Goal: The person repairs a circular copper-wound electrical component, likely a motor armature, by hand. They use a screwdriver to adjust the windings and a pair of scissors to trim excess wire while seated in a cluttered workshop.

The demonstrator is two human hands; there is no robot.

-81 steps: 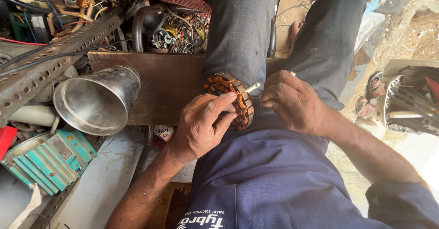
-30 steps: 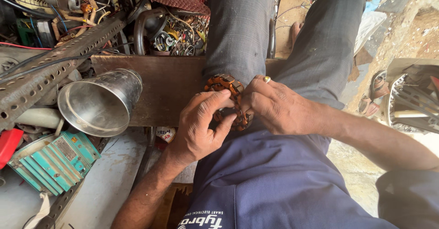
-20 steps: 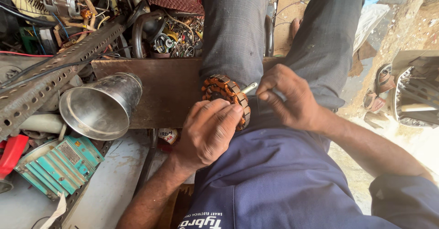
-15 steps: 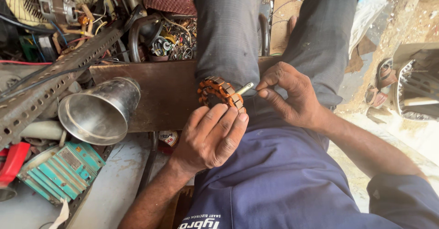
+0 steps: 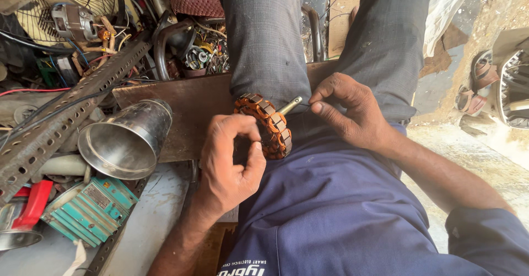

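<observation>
An orange, copper-wound motor stator with a short metal shaft rests on my lap between my thighs. My left hand curls around its near side and steadies it. My right hand sits just to the right of the shaft, thumb and forefinger pinched on a thin dark wire that runs toward the stator. I wear grey trousers and a dark blue shirt.
A shiny metal cup lies on its side at the left, against a brown wooden board. A perforated steel angle, a green finned part, tangled cables and a fan motor crowd the left. Sandals lie on the ground at the right.
My left hand slid from covering the stator's top to gripping its near edge, exposing the windings. My right hand pulled back to the right and now pinches the thin wire by the shaft.
</observation>
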